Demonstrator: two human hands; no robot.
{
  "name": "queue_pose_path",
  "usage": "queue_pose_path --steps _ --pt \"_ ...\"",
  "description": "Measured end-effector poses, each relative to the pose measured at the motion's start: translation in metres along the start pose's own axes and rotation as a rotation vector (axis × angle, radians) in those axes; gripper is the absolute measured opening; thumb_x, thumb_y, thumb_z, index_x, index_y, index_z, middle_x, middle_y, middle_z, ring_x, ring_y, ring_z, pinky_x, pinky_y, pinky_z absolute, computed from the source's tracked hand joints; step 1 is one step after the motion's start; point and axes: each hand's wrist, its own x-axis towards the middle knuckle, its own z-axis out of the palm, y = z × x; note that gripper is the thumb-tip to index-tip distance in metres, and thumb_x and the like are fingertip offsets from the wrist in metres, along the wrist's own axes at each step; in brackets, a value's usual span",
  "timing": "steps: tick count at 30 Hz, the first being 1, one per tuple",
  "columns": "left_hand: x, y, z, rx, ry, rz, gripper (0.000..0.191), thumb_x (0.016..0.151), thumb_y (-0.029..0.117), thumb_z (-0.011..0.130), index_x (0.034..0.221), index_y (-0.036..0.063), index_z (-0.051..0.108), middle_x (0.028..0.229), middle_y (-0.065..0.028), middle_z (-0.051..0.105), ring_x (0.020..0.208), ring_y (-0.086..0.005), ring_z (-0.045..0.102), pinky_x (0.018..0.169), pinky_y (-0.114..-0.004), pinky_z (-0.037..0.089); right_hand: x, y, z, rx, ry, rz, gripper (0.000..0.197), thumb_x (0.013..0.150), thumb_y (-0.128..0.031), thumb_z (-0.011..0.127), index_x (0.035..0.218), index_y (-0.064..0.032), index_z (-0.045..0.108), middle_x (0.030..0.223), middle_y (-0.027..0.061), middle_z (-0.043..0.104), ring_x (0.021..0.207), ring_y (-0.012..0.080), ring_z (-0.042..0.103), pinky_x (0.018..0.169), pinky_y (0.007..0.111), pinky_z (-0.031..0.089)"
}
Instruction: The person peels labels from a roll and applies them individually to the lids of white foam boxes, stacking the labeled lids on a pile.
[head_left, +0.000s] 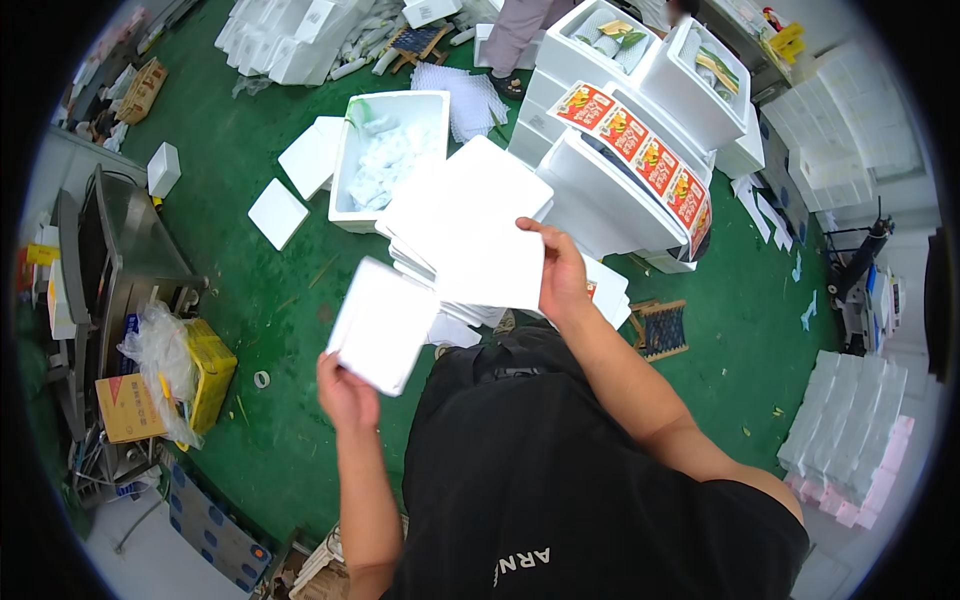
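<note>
My left hand (349, 394) grips the lower left edge of a white foam lid (384, 326), tilted over the green floor. My right hand (559, 271) holds another white lid or sheet (491, 274) by its right edge. That second piece overlaps a stack of white foam lids (480, 184) in front of me, and its outline blends with theirs. Just beyond the stack stands an open white foam box (337, 172) with pale bluish-white bags or packs (386, 161) inside.
Several foam boxes (574, 176) are piled to the right, with a strip of red printed labels (637, 150) across them. Loose lids (279, 214) lie on the floor. A small folding stool (664, 330) stands right, a yellow crate (214, 375) left. Another person's leg (517, 34) shows ahead.
</note>
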Motion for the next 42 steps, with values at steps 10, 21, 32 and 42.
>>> queue_pose_path --steps 10,21,32,42 --pt "-0.001 0.042 -0.149 1.054 0.528 0.622 0.026 0.098 0.014 0.064 0.119 -0.0007 0.059 0.112 -0.0085 0.059 0.102 -0.0219 0.061 0.093 -0.036 0.051 0.001 -0.038 -0.004 -0.501 -0.068 -0.126 0.021 0.094 -0.012 0.053 0.099 0.0037 0.067 0.123 0.0153 0.069 0.099 0.0186 0.064 0.094 0.034 0.051" --pt "-0.004 -0.058 0.131 0.443 -0.252 0.031 0.041 0.093 -0.007 0.063 0.130 -0.0010 0.047 0.125 -0.0153 0.062 0.113 -0.0173 0.065 0.092 -0.030 0.057 -0.005 0.029 0.042 -0.721 -0.360 -0.082 0.024 0.097 -0.019 0.067 0.114 -0.0014 0.065 0.134 0.0115 0.058 0.113 0.0158 0.059 0.093 0.030 0.050" --pt "0.074 -0.142 0.141 0.252 0.033 -0.239 0.027 0.099 0.007 0.057 0.126 0.0027 0.055 0.118 -0.0095 0.066 0.102 -0.0214 0.069 0.090 -0.037 0.058 0.105 0.009 -0.061 -0.966 -0.102 0.155 0.020 0.093 -0.019 0.073 0.103 -0.0016 0.070 0.095 0.0029 0.069 0.093 0.0137 0.064 0.084 0.030 0.049" --pt "0.229 -0.244 0.160 1.641 0.138 0.119 0.034 0.091 0.036 0.071 0.101 0.0040 0.073 0.098 -0.0113 0.069 0.096 -0.0324 0.061 0.084 -0.045 0.048 0.245 0.047 -0.150 -1.573 0.053 -0.519 0.010 0.085 -0.020 0.073 0.086 -0.0104 0.069 0.109 0.0039 0.065 0.110 0.0276 0.055 0.095 0.044 0.040"
